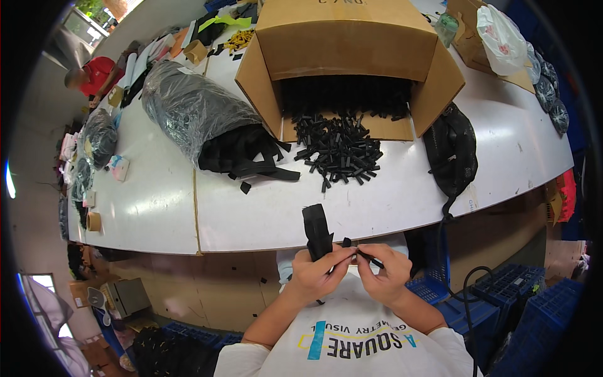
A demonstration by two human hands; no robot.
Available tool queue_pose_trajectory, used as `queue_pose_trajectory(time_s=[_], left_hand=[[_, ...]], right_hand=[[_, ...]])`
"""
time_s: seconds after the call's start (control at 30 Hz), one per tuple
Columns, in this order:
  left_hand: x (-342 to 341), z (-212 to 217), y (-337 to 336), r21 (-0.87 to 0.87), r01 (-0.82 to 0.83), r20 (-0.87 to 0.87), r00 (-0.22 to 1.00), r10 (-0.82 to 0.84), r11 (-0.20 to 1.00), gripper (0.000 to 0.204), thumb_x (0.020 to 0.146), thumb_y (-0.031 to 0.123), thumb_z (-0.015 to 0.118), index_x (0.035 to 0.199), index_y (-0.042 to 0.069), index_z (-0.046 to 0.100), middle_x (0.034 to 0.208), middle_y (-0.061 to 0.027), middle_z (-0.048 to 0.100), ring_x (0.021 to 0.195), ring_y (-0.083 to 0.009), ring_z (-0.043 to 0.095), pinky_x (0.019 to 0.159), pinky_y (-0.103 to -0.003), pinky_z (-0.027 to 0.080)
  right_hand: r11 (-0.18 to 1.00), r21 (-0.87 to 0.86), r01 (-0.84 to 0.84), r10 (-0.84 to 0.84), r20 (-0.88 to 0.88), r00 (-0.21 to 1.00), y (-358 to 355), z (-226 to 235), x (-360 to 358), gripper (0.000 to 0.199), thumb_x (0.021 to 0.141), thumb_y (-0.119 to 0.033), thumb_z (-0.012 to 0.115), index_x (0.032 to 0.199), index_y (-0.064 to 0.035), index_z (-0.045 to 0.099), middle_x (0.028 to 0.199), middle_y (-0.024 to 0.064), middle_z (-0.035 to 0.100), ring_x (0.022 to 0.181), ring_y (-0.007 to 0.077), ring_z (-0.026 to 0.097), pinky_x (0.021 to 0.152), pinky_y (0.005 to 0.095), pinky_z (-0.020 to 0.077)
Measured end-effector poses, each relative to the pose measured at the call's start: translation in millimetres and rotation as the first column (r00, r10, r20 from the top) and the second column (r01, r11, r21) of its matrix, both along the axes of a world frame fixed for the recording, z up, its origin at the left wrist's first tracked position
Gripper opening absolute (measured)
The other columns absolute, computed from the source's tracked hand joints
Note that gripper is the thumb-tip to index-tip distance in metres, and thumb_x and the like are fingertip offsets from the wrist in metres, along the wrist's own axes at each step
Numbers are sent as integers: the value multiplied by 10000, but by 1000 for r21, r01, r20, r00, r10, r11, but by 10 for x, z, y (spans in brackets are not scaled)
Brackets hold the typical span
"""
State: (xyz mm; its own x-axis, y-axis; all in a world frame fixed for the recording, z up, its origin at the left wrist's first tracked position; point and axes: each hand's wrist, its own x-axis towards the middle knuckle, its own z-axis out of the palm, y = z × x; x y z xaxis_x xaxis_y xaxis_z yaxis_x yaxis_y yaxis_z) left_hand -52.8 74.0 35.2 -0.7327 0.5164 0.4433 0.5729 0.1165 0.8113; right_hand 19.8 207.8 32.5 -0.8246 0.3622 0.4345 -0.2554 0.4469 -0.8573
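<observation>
My left hand (317,273) is closed around a bundle of flat black strips (316,229) that stands up out of the fist. Its thumb and fingertips meet those of my right hand (385,274) in front of my chest. A small narrow black piece (370,258) is pinched in my right fingers; its exact kind is too small to make out. On the white table ahead lies a pile of short black pieces (339,147), spilling from an open cardboard box (352,47) that holds more of them.
Left of the box, a clear plastic bag (188,107) spills black strips (245,154) onto the table (251,217). A black mesh pouch (451,154) lies to the right. Blue crates (512,283) stand low at right, near a black cable (465,295). A person in red (99,75) is at far left.
</observation>
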Motion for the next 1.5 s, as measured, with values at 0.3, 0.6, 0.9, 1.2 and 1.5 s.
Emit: queue_pose_trajectory(time_s=[0.3,0.6,0.9,1.2,1.5], left_hand=[[2,-56,-13,-22,-24,-4,1000,24,999,213,651,-92,675,836,12,685,718,-90,649,584,-154,618,532,-227,483],[5,-37,4,-7,-35,-4,999,35,999,232,688,-60,671,896,41,666,711,-67,641,566,-161,612,504,-239,469],[22,-81,1,-29,-40,-33,999,39,999,210,660,-82,666,839,27,677,718,-89,657,565,-160,616,516,-234,480],[23,-93,1,-65,-51,-118,992,43,997,211,670,-72,669,852,35,666,677,-75,628,520,-171,582,474,-248,451],[30,-98,-12,-6,-16,31,999,16,1000,202,707,-72,666,891,13,663,716,-88,644,585,-179,629,519,-245,485]], right_hand=[[980,199,9,-4,-26,1000,-3,-4,-27,259,651,103,650,893,22,603,784,147,660,624,218,655,564,263,522],[970,238,41,-15,-108,994,2,-69,-5,311,632,99,655,925,11,599,820,136,658,613,240,636,516,285,499],[941,338,18,24,-122,992,10,-62,-17,313,634,106,645,923,-2,590,811,130,661,567,215,616,493,266,481],[912,410,2,54,-126,991,16,-45,-23,336,619,111,651,939,20,604,828,130,654,508,205,552,444,278,434],[938,345,-34,72,-96,993,14,-39,-16,342,622,112,638,955,41,596,827,138,644,586,233,597,499,293,476]])
